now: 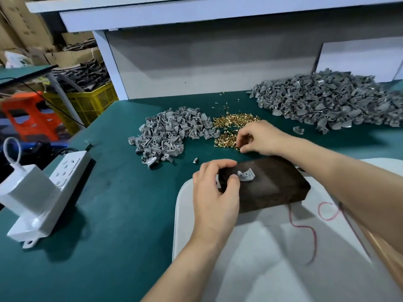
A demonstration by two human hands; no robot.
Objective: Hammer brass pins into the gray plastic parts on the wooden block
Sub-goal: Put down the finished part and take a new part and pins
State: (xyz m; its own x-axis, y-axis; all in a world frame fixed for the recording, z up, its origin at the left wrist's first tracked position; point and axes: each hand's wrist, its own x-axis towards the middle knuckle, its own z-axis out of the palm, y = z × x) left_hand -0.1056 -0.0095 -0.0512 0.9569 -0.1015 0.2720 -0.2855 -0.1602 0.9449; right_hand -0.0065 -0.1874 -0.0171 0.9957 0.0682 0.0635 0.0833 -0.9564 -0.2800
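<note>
The table (pixel 113 225) wears matt green covering, perhaps felt. The wooden block (pixel 272 188) is dark and dull-grained. Brass pins (pixel 231 120) gleam shiny gold; the gray plastic parts (pixel 165 134) look smooth, and the white power strip (pixel 65 168) glossy.

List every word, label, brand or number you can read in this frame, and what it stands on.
No text here can be read.
Cardboard boxes: dark print, too blurred to read.
Power strip: no legible marking.
White pad: a red looping line, not readable as lettering.
</note>
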